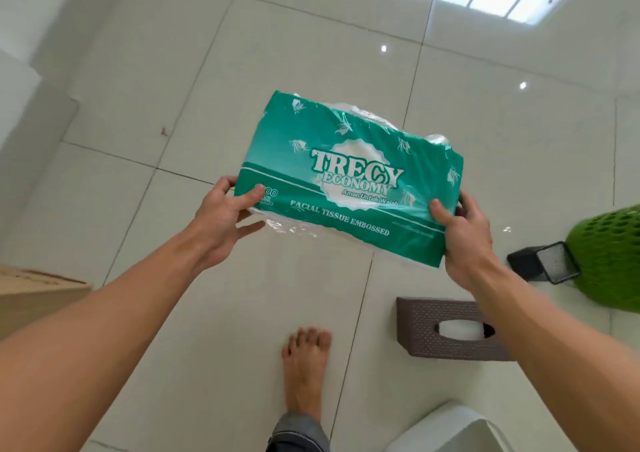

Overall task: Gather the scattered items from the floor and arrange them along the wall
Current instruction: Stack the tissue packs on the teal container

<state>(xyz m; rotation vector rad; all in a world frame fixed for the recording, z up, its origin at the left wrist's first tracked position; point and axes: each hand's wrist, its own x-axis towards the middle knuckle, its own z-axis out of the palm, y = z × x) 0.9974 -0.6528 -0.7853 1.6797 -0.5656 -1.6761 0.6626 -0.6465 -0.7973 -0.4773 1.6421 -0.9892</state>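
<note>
Green Trecy facial tissue pack (346, 181), held in the air above the white tiled floor (138, 88). The left hand (221, 219) pinches the pack's left edge, thumb on top; the right hand (464, 233) grips its right end, thumb on the front. Below the pack: bare foot (304, 365); to its lower right, brown woven tissue box (446, 327), black mesh holder (543, 261) and green perforated basket (613, 254).

A: How many items does the view show?

B: One green tissue pack (349, 181), one brown tissue box (446, 330), one black mesh cup (543, 261) and one green perforated basket (609, 257).

A: Anything else?

B: One cardboard box (38, 292), one white object (446, 431), two hands and one bare foot (304, 368).
</note>
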